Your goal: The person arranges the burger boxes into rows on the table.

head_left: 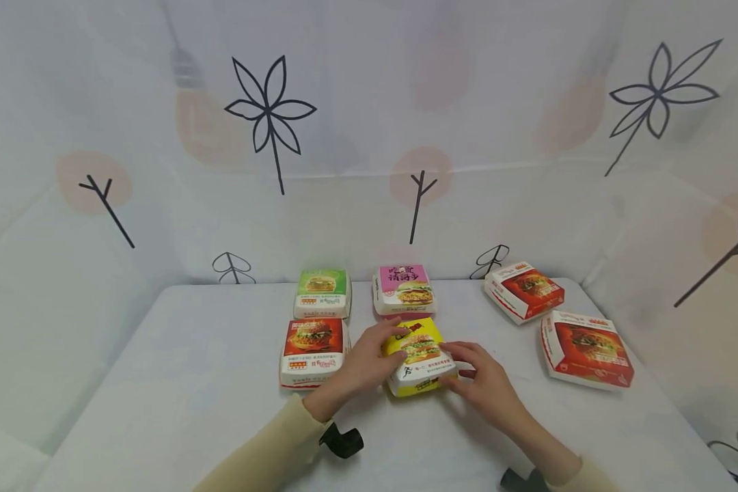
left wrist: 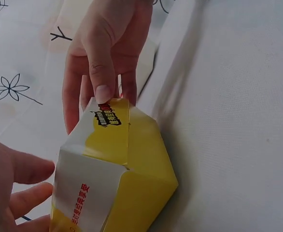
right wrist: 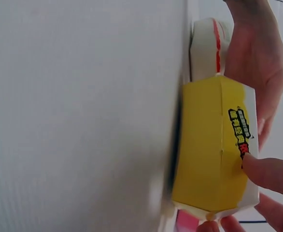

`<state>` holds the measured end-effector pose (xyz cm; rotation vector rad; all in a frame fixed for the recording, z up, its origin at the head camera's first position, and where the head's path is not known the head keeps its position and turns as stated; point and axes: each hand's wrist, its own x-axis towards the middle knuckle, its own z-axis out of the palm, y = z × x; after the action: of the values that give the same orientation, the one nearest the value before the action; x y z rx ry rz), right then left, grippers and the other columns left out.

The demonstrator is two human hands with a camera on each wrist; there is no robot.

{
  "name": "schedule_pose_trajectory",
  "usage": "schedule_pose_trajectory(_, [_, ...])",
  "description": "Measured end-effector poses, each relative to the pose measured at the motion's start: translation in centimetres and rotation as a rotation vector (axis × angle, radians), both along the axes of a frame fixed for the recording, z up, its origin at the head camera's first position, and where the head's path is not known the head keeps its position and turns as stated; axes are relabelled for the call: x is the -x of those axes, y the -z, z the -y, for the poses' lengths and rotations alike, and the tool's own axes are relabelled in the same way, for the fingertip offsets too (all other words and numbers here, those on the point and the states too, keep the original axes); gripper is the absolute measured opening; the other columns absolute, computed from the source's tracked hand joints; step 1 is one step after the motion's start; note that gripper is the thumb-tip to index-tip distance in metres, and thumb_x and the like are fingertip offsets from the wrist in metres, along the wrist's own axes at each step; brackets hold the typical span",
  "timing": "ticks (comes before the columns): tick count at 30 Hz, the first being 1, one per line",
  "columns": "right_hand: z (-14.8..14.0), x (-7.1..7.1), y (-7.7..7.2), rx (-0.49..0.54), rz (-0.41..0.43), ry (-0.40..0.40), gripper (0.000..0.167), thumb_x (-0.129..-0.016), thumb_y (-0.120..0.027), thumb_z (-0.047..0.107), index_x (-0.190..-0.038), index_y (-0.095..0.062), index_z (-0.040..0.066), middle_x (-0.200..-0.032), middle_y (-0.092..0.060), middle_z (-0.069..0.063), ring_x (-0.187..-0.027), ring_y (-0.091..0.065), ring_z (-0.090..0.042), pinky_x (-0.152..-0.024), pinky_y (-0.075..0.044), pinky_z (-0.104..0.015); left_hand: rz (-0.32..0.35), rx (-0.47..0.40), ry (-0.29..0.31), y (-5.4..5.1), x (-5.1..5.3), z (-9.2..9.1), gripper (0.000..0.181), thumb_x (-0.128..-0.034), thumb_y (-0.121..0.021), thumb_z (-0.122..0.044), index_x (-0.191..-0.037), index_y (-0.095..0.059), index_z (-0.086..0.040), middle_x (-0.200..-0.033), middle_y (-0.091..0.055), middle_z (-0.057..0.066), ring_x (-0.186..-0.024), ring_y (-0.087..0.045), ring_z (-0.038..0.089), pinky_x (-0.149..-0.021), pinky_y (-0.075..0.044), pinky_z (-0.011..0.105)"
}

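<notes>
In the head view, a yellow and white burger box (head_left: 419,352) lies mid-table between the two hands. My right hand (head_left: 482,383) pinches its right end, thumb on the near face and fingers behind, as the right wrist view shows. My left hand (head_left: 371,359) touches the box's left side and top with its fingers extended. The yellow box (left wrist: 127,159) fills the middle of the left wrist view, with the left hand (left wrist: 16,188) at its side. Close behind it stands a pink burger box (head_left: 404,290); a red one (head_left: 313,352) is left of the left hand.
A green burger box (head_left: 322,292) stands at the back, behind the left red one. Two more red boxes, one far (head_left: 525,292) and one nearer (head_left: 586,350), sit at angles on the right. A patterned white cloth (head_left: 344,225) hangs behind the white table (head_left: 178,383).
</notes>
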<state>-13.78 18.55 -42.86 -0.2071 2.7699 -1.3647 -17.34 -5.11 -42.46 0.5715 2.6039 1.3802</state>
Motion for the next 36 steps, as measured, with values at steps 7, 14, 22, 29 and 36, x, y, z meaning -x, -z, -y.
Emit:
schedule_pose_trajectory(7, [0.3,-0.4,0.2,0.023,-0.006,0.013,0.055,-0.085,-0.08,0.031,-0.135,-0.062,0.017,-0.137,-0.054,-0.009,-0.12,-0.056,-0.031,-0.092,-0.054,-0.043,-0.03,0.036,0.029,0.1,0.3,-0.4,0.054,-0.0868,-0.075,-0.037,-0.135,-0.061,-0.02,-0.158,-0.035,0.002,-0.144,-0.03,0.028,-0.114,-0.027,0.057])
schedule_pose_trajectory(14, [0.9,-0.8,0.1,0.051,0.012,0.025,0.049,-0.085,-0.08,0.029,-0.131,-0.065,0.019,-0.133,-0.056,-0.006,-0.117,-0.059,-0.027,-0.09,-0.055,-0.041,-0.071,0.067,0.07,0.1,0.4,-0.2,0.054,-0.0847,-0.077,-0.038,-0.134,-0.062,-0.021,-0.159,-0.034,0.001,-0.145,-0.026,0.027,-0.113,-0.028,0.058])
schedule_pose_trajectory(22, [0.3,-1.0,0.0,0.036,0.002,0.028,0.05,-0.087,-0.079,0.024,-0.134,-0.063,0.017,-0.131,-0.061,-0.005,-0.116,-0.061,-0.026,-0.09,-0.056,-0.039,-0.071,0.06,0.081,0.4,0.7,-0.2,0.05,-0.0826,-0.079,-0.034,-0.129,-0.066,-0.02,-0.158,-0.036,0.002,-0.144,-0.027,0.029,-0.113,-0.027,0.059])
schedule_pose_trajectory(29, [-2.1,0.5,-0.9,-0.009,-0.055,0.04,0.051,-0.093,-0.073,0.02,-0.139,-0.056,0.009,-0.134,-0.06,-0.012,-0.118,-0.06,-0.031,-0.093,-0.053,-0.047,-0.062,0.055,0.067,0.5,0.6,0.0,0.051,-0.0825,-0.08,-0.035,-0.13,-0.065,-0.022,-0.158,-0.036,0.0,-0.144,-0.027,0.028,-0.113,-0.027,0.059])
schedule_pose_trajectory(36, [-6.3,2.7,-2.1,-0.059,-0.107,0.099,0.051,-0.098,-0.065,0.03,-0.141,-0.053,0.005,-0.133,-0.06,-0.02,-0.117,-0.059,-0.037,-0.088,-0.056,-0.038,-0.058,0.09,0.064,0.6,0.6,-0.1,0.052,-0.0837,-0.078,-0.038,-0.132,-0.063,-0.027,-0.158,-0.036,-0.005,-0.146,-0.024,0.025,-0.114,-0.026,0.058])
